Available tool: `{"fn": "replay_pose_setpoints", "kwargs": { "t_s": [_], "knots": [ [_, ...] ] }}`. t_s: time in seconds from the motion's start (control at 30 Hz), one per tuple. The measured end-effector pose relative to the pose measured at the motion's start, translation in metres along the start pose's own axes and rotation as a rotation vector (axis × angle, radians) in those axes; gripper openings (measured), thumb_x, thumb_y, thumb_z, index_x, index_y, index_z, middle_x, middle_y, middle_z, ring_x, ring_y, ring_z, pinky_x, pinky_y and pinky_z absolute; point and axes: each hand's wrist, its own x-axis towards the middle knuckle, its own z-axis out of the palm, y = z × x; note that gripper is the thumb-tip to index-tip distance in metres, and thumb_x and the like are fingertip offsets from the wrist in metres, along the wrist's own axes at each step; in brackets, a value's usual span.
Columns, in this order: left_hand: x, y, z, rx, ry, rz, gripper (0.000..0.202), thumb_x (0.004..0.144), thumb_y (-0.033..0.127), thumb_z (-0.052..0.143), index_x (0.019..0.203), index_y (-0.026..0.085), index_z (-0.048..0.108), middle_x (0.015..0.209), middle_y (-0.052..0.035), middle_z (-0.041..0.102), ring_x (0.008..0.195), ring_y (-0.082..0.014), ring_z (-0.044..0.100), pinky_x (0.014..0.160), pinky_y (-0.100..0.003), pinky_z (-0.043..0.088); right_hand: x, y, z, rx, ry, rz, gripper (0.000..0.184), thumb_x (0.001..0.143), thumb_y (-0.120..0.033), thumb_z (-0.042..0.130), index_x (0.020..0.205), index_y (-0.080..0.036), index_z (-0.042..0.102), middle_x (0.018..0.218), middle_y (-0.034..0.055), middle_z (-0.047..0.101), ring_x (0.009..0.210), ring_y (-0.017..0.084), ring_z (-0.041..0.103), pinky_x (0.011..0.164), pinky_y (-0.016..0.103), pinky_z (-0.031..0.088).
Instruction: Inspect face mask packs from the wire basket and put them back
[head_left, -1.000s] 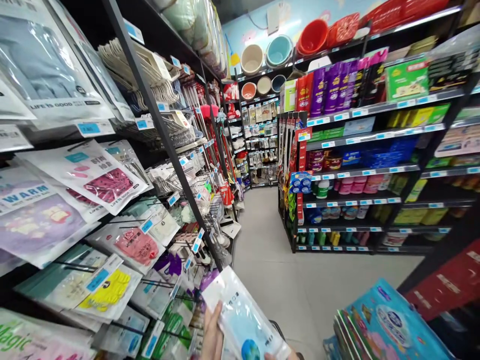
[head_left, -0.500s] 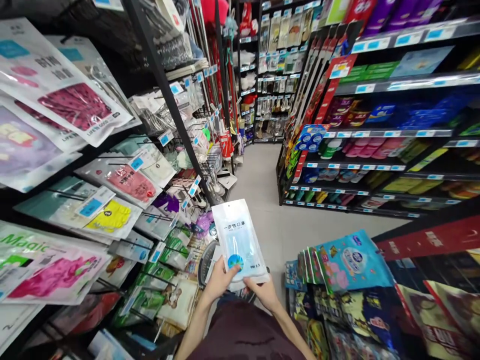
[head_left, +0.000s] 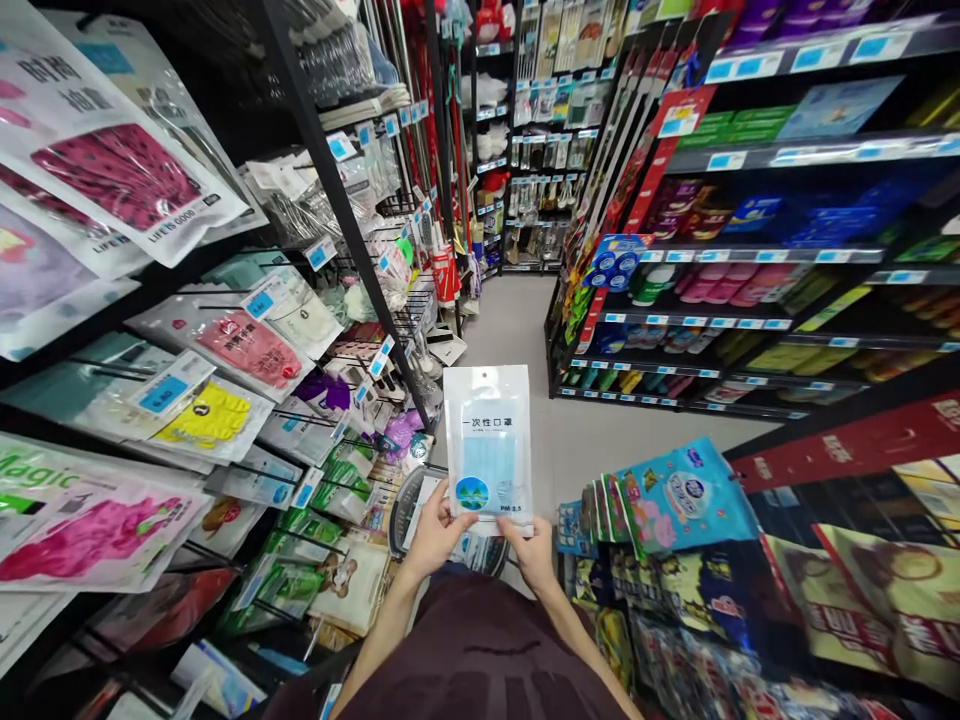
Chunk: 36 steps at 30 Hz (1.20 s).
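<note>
A white and clear packet of disposable face masks (head_left: 489, 455) is held upright in front of my body, its printed front towards me. A pale blue mask shows through its window. My left hand (head_left: 436, 530) pinches the packet's lower left corner, thumb on the front. At the lower right corner, my right hand (head_left: 531, 548) grips the bottom edge between thumb and fingers. Below and partly behind the packet is a grey shopping basket (head_left: 406, 500) with items in it, mostly hidden by my hands and the packet.
Hanging packs of gloves (head_left: 210, 415) crowd the rack on my left. To the right stand shelves (head_left: 720, 322) of bottles and packs. Nearer, blue bags (head_left: 686, 500) hang on a low rack. The grey floor (head_left: 517, 325) of the aisle runs ahead to a back rack of utensils.
The mask packet has turned from a leftward tilt to upright and risen slightly, both hands still on its bottom edge. My view has shifted a little, revealing more of the basket.
</note>
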Motion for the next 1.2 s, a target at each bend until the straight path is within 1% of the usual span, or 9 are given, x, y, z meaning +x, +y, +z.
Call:
{"fn": "replay_pose_setpoints", "kwargs": {
  "t_s": [0.1, 0.27, 0.43, 0.57, 0.63, 0.73, 0.83, 1.03, 1.2],
  "knots": [
    [0.006, 0.002, -0.004, 0.110, -0.024, 0.023, 0.066, 0.078, 0.039, 0.074, 0.133, 0.014, 0.049, 0.094, -0.0074, 0.074, 0.089, -0.0237, 0.070, 0.083, -0.032, 0.054, 0.006, -0.001, -0.004, -0.012, 0.076, -0.050, 0.035, 0.072, -0.046, 0.076, 0.074, -0.011, 0.075, 0.067, 0.0083, 0.071, 0.057, 0.018, 0.063, 0.056, 0.026, 0.052],
    [0.010, 0.001, -0.008, 0.321, -0.022, 0.085, 0.059, 0.082, 0.036, 0.069, 0.133, 0.015, 0.051, 0.085, -0.0038, 0.074, 0.083, -0.0222, 0.070, 0.080, -0.030, 0.053, 0.011, -0.005, -0.002, -0.032, 0.089, -0.053, 0.037, 0.072, -0.048, 0.075, 0.068, -0.011, 0.073, 0.056, 0.0049, 0.064, 0.049, 0.014, 0.053, 0.048, 0.023, 0.044],
    [0.007, -0.007, -0.010, 0.242, -0.003, 0.095, 0.060, 0.084, 0.036, 0.067, 0.135, 0.013, 0.047, 0.096, -0.0072, 0.074, 0.087, -0.0220, 0.069, 0.081, -0.030, 0.053, 0.014, -0.009, -0.002, -0.049, 0.023, -0.050, 0.038, 0.073, -0.048, 0.074, 0.070, -0.011, 0.074, 0.059, 0.0053, 0.066, 0.051, 0.014, 0.054, 0.050, 0.024, 0.045],
    [0.005, -0.010, -0.012, 0.196, -0.020, 0.084, 0.059, 0.084, 0.036, 0.067, 0.135, 0.014, 0.047, 0.105, -0.0089, 0.073, 0.093, -0.0226, 0.069, 0.086, -0.032, 0.053, 0.014, -0.009, -0.003, -0.003, -0.016, -0.034, 0.038, 0.074, -0.048, 0.074, 0.082, -0.011, 0.077, 0.076, 0.0097, 0.074, 0.066, 0.021, 0.065, 0.061, 0.028, 0.053],
    [0.004, -0.010, -0.012, 0.197, -0.036, 0.087, 0.056, 0.085, 0.035, 0.066, 0.134, 0.015, 0.048, 0.109, -0.0093, 0.072, 0.096, -0.0224, 0.068, 0.088, -0.032, 0.052, 0.013, -0.008, -0.004, -0.005, -0.006, -0.027, 0.038, 0.074, -0.048, 0.074, 0.084, -0.012, 0.078, 0.079, 0.0101, 0.074, 0.070, 0.022, 0.066, 0.063, 0.029, 0.054],
    [0.003, -0.012, -0.011, 0.221, -0.033, 0.089, 0.054, 0.085, 0.035, 0.066, 0.133, 0.015, 0.049, 0.110, -0.0090, 0.072, 0.096, -0.0218, 0.068, 0.087, -0.031, 0.052, 0.012, -0.003, -0.006, -0.032, 0.022, -0.026, 0.036, 0.074, -0.047, 0.075, 0.078, -0.011, 0.078, 0.073, 0.0089, 0.073, 0.065, 0.021, 0.065, 0.059, 0.027, 0.052],
    [0.001, -0.016, -0.009, 0.215, -0.021, 0.086, 0.055, 0.086, 0.036, 0.065, 0.134, 0.014, 0.049, 0.111, -0.0094, 0.071, 0.096, -0.0215, 0.068, 0.087, -0.031, 0.052, 0.011, 0.003, -0.009, -0.040, 0.022, -0.036, 0.034, 0.074, -0.045, 0.075, 0.075, -0.011, 0.077, 0.072, 0.0080, 0.072, 0.064, 0.021, 0.065, 0.059, 0.027, 0.051],
    [-0.002, -0.025, -0.011, 0.203, -0.013, 0.098, 0.056, 0.087, 0.038, 0.064, 0.134, 0.012, 0.047, 0.104, -0.0090, 0.073, 0.093, -0.0217, 0.068, 0.085, -0.032, 0.052, 0.006, 0.009, -0.011, -0.031, 0.000, -0.027, 0.030, 0.076, -0.042, 0.075, 0.081, -0.012, 0.078, 0.082, 0.0091, 0.075, 0.073, 0.024, 0.069, 0.067, 0.030, 0.054],
    [0.002, -0.024, -0.013, 0.224, 0.006, 0.107, 0.051, 0.086, 0.037, 0.064, 0.130, 0.013, 0.051, 0.101, -0.0079, 0.074, 0.089, -0.0208, 0.068, 0.082, -0.030, 0.052, 0.004, 0.007, -0.010, 0.021, -0.039, -0.002, 0.033, 0.076, -0.043, 0.075, 0.090, -0.013, 0.077, 0.089, 0.0104, 0.076, 0.080, 0.026, 0.071, 0.072, 0.034, 0.056]
  ]
}}
